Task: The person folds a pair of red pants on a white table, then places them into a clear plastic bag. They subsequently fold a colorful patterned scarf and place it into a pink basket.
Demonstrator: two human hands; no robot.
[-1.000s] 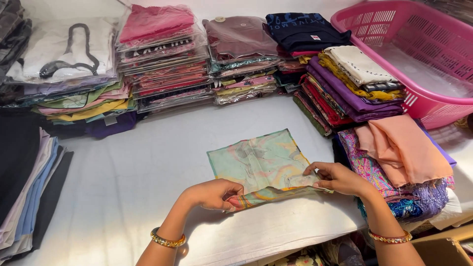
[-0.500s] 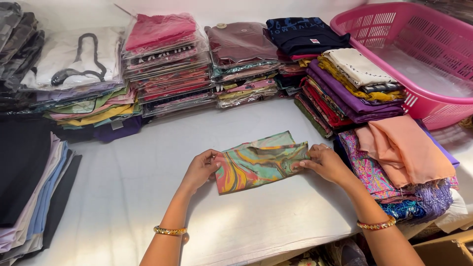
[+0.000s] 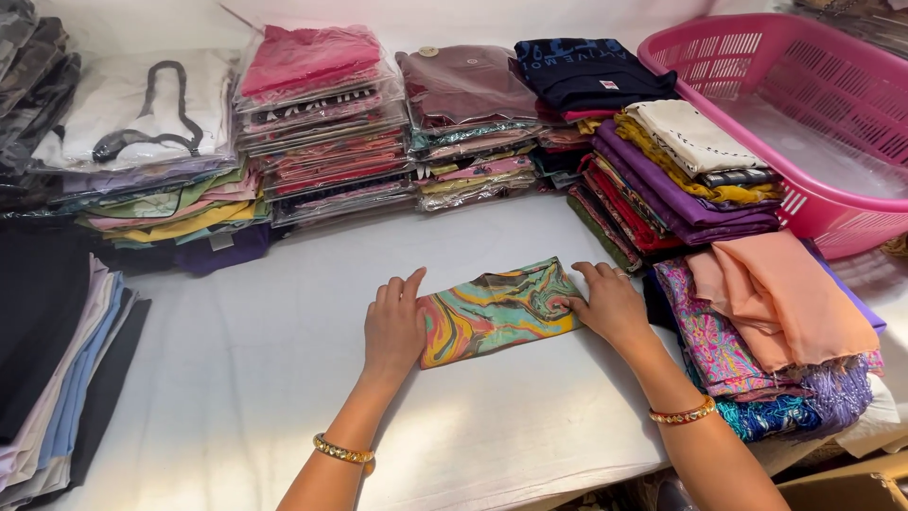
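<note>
A folded cloth [image 3: 497,308] with swirled green, yellow, pink and orange marbling lies flat on the white table [image 3: 236,369]. My left hand [image 3: 393,326] rests palm down at its left end, fingers spread. On the cloth's right end, my right hand [image 3: 609,304] presses flat. Both wrists wear gold bangles. Neither hand grips the cloth; both lie on top of it.
Stacks of packaged garments [image 3: 322,123] line the back of the table. A pile of folded fabrics [image 3: 676,180] and a peach cloth [image 3: 776,293] sit close on the right. A pink plastic basket [image 3: 813,104] stands at the back right. Folded clothes [image 3: 57,360] lie at the left.
The cloth was folded over into a narrower strip, showing its brighter side. My hands let go of its edges and now press it flat on the table.
</note>
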